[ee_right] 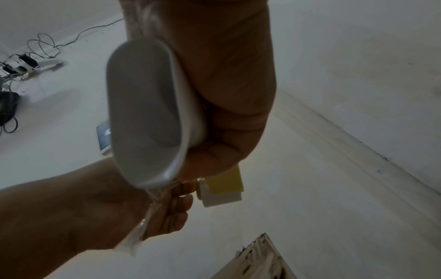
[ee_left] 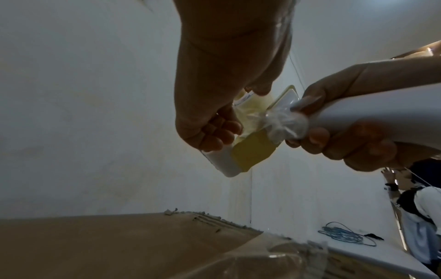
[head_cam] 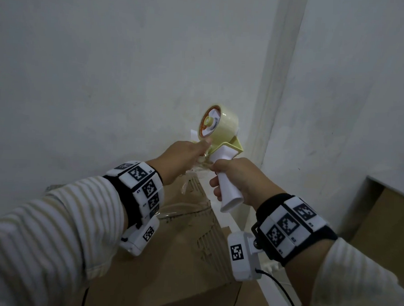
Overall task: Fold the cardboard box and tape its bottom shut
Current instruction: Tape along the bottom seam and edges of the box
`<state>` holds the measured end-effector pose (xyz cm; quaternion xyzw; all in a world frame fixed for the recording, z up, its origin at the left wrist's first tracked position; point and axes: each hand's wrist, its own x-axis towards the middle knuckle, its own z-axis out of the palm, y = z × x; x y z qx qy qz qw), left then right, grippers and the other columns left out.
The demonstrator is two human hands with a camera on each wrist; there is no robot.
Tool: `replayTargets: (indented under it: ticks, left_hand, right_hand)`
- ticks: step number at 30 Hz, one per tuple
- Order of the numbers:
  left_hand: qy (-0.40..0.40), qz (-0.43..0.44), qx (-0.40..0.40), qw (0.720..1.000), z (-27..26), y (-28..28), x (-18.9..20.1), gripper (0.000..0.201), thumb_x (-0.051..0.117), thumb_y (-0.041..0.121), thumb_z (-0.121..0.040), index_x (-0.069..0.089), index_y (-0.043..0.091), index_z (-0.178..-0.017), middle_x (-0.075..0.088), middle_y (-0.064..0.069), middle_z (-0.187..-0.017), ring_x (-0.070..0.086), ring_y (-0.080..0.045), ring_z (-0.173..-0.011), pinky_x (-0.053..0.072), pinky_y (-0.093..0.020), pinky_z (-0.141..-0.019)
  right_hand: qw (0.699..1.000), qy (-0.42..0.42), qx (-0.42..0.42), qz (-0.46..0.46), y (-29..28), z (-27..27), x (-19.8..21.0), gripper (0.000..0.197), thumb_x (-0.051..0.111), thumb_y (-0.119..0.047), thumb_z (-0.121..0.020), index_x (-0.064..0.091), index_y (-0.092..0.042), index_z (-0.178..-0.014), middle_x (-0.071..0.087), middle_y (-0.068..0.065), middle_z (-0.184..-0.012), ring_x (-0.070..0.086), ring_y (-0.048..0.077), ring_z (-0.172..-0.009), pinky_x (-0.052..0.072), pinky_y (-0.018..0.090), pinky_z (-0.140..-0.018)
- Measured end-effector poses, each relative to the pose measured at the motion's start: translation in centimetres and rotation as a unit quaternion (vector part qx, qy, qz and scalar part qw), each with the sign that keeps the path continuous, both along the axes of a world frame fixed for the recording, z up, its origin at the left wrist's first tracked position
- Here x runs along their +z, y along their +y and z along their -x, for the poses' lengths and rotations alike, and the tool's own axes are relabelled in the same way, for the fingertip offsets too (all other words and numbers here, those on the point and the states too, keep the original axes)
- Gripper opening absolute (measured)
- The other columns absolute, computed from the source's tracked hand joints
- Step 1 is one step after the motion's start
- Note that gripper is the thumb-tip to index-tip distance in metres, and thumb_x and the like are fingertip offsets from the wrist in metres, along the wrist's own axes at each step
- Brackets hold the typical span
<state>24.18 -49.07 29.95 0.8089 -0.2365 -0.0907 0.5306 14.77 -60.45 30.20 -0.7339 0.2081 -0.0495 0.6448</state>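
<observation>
A tape dispenser (head_cam: 220, 139) with a yellow frame and a roll of clear tape is held up in front of the white wall. My right hand (head_cam: 239, 182) grips its white handle (head_cam: 229, 191), whose hollow end (ee_right: 148, 113) fills the right wrist view. My left hand (head_cam: 184, 156) holds the dispenser's front, thumb on the roll and fingers (ee_left: 219, 132) curled by the white blade end (ee_left: 222, 164). Crumpled clear tape (ee_left: 286, 124) clings round the handle's neck, and a strand of tape (ee_right: 143, 226) trails past the left palm. The brown cardboard box (head_cam: 180, 256) lies below both hands, its torn edge showing.
A white wall corner stands close behind the dispenser. A wooden cabinet (head_cam: 390, 219) sits at the right. Another person (ee_left: 420, 207) stands at the far right, near a blue cable coil (ee_left: 343, 234). Cables and a power strip (ee_right: 24, 64) lie on the floor.
</observation>
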Motion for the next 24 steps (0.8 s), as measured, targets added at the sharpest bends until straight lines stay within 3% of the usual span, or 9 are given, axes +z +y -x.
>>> replayTargets:
  ticks: [3, 7, 11, 15, 17, 22, 24]
  left_hand:
    - [0.006, -0.027, 0.005, 1.000, -0.3, -0.1, 0.1, 0.024, 0.055, 0.030, -0.091, 0.060, 0.011, -0.077, 0.054, -0.003, -0.070, 0.047, -0.015, -0.058, 0.038, -0.026, -0.054]
    - [0.021, -0.053, 0.034, 0.998, -0.9, 0.3, 0.5, 0.010, 0.056, 0.012, -0.087, 0.060, 0.005, -0.083, 0.058, -0.011, -0.078, 0.048, -0.018, -0.059, 0.038, -0.027, -0.055]
    - [-0.065, -0.129, -0.009, 0.990, -1.1, 1.1, 0.7, 0.026, 0.057, 0.021, -0.090, 0.071, 0.001, -0.083, 0.064, -0.011, -0.078, 0.055, -0.019, -0.074, 0.040, -0.022, -0.061]
    - [0.010, -0.052, -0.091, 0.994, -1.3, 2.1, 0.5, 0.032, 0.054, 0.029, -0.093, 0.067, 0.001, -0.085, 0.069, -0.015, -0.087, 0.058, -0.020, -0.073, 0.044, -0.026, -0.064]
    - [0.024, -0.022, -0.090, 0.995, -1.7, 2.3, 0.2, 0.036, 0.053, 0.032, -0.094, 0.066, -0.002, -0.096, 0.067, -0.013, -0.086, 0.058, -0.020, -0.077, 0.046, -0.027, -0.068]
    - [-0.016, -0.053, -0.123, 0.991, -1.7, 3.0, 0.1, 0.022, 0.059, 0.027, -0.090, 0.070, 0.008, -0.095, 0.072, 0.002, -0.079, 0.062, -0.007, -0.069, 0.046, -0.020, -0.064]
    - [-0.056, -0.080, -0.121, 0.988, -1.7, 3.2, 0.4, 0.017, 0.063, 0.022, -0.087, 0.072, 0.008, -0.091, 0.074, -0.003, -0.081, 0.063, -0.006, -0.068, 0.047, -0.019, -0.063]
  right_hand:
    - [1.000, 0.008, 0.005, 0.024, 0.3, 0.0, -0.1, 0.014, 0.063, -0.015, -0.085, 0.057, -0.003, -0.091, 0.063, 0.017, -0.070, 0.057, 0.027, -0.051, 0.051, 0.033, -0.054]
    - [0.999, 0.015, 0.015, 0.044, 0.4, 0.3, -0.1, 0.012, 0.063, -0.016, -0.086, 0.054, -0.007, -0.086, 0.063, 0.018, -0.074, 0.057, 0.026, -0.052, 0.051, 0.030, -0.052]
    - [0.999, 0.014, 0.017, 0.041, 0.3, 0.4, 0.0, 0.013, 0.062, -0.013, -0.086, 0.054, -0.004, -0.090, 0.063, 0.018, -0.072, 0.056, 0.026, -0.049, 0.050, 0.030, -0.050]
    - [0.999, 0.011, 0.018, 0.043, 0.1, 0.6, 0.0, 0.011, 0.061, -0.013, -0.087, 0.054, -0.004, -0.087, 0.062, 0.018, -0.071, 0.056, 0.025, -0.048, 0.049, 0.029, -0.049]
    - [0.999, 0.008, 0.018, 0.044, 0.2, 0.6, 0.1, 0.010, 0.061, -0.012, -0.087, 0.055, -0.004, -0.087, 0.063, 0.018, -0.071, 0.056, 0.025, -0.048, 0.049, 0.030, -0.050]
    - [0.999, 0.014, 0.019, 0.047, 0.4, 0.4, 0.0, 0.012, 0.061, -0.013, -0.086, 0.055, -0.003, -0.089, 0.063, 0.020, -0.071, 0.056, 0.027, -0.048, 0.049, 0.031, -0.051]
    - [0.998, 0.024, 0.023, 0.056, 0.5, 0.3, -0.3, 0.020, 0.063, -0.015, -0.085, 0.055, -0.001, -0.097, 0.064, 0.021, -0.075, 0.057, 0.027, -0.050, 0.050, 0.030, -0.051]
